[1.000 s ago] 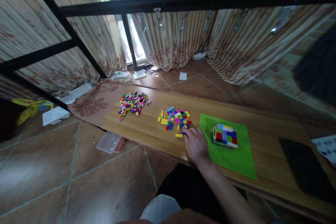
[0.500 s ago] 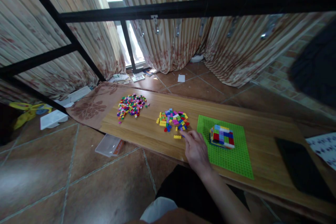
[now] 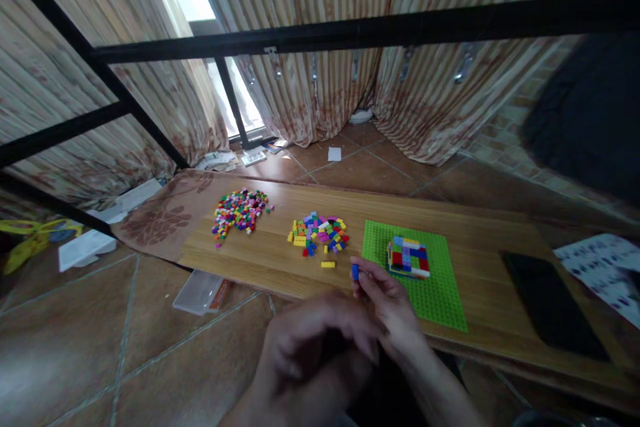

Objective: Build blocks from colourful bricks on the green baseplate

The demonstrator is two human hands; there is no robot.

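Observation:
My right hand (image 3: 393,300) pinches a small blue building brick (image 3: 355,272) between thumb and fingers, over the table's near edge. Close to the camera, my left hand (image 3: 315,353) is blurred, its fingers bent; whether anything is in it cannot be made out. It overlaps part of my right hand. A lone yellow brick (image 3: 328,265) lies left of the blue one, in front of a pile of mixed larger bricks (image 3: 323,232). To the right, a layered block of multicoloured bricks (image 3: 409,257) sits on a green baseplate (image 3: 440,303).
A heap of small bricks (image 3: 240,210) lies at the left of the wooden table (image 3: 270,260). A dark flat panel (image 3: 553,303) and a printed sheet (image 3: 600,270) are at the right. A clear plastic box (image 3: 197,293) stands on the floor. A black metal bar (image 3: 350,37) crosses above.
My right hand has drawn back from the brick pile, lifting a blue brick. My left hand has come into view from below. The camera view has shifted slightly.

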